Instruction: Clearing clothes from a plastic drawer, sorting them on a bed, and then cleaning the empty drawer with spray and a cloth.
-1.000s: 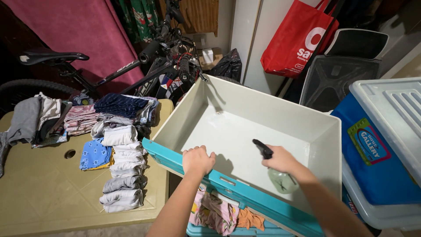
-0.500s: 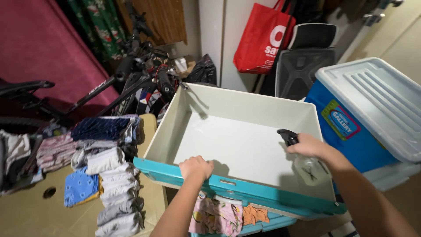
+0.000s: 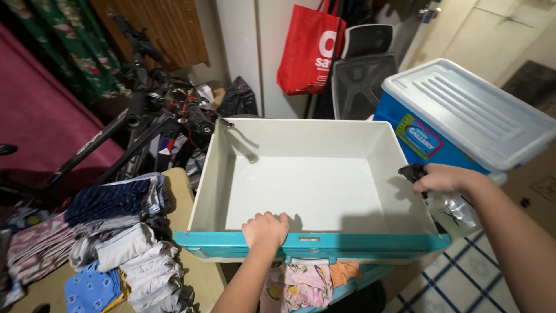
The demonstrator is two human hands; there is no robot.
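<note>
Drawer (image 3: 307, 191), pale inside with a teal front, sits at the centre of the frame, pulled out and bare: nothing lies on its white floor. The left hand (image 3: 265, 229) has its grip closed over the front rim, fingers curled inside the edge. The right hand (image 3: 443, 178), at the right of the frame just outside the drawer's right wall, has its grip wrapped round the dark head of a clear spray bottle (image 3: 449, 206), which hangs below the fist. Judging from this, the emptying looks done, while the inside shows no wet patch or wiping cloth, so any spraying or cleaning seems not yet begun. Folded clothes (image 3: 124, 243) are stacked on the tabletop (image 3: 194, 272) at the lower left, well outside the drawer, so refilling also remains. More cloth (image 3: 304, 284) shows in the compartment below. A blue bin (image 3: 463, 122) stands at the upper right.
</note>
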